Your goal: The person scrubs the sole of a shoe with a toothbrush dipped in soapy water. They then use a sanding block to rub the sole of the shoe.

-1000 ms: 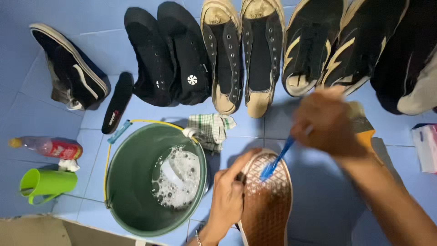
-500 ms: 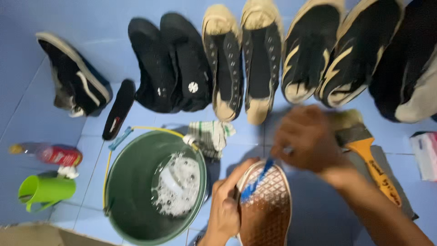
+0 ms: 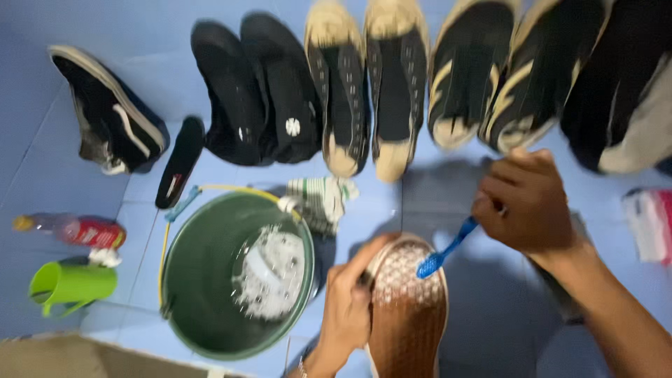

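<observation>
my right hand [image 3: 528, 203] is closed around the handle of a blue toothbrush [image 3: 444, 250], whose bristle end rests on the brown patterned sole of a shoe [image 3: 408, 311]. my left hand [image 3: 348, 308] grips that shoe by its left edge near the toe, holding it sole up over the blue tiled floor [image 3: 392, 203]. just left of the shoe stands a green bucket [image 3: 203, 280] with foamy water in it, and a rag [image 3: 318, 199] lies at its rim. further left are a green cup [image 3: 70, 285] and a bottle [image 3: 70, 229] lying on its side. along the top, pairs of black and tan shoes [image 3: 367, 91] stand in a row, with one black sneaker [image 3: 105, 112] and a loose insole [image 3: 180, 161] off to the left.
</observation>
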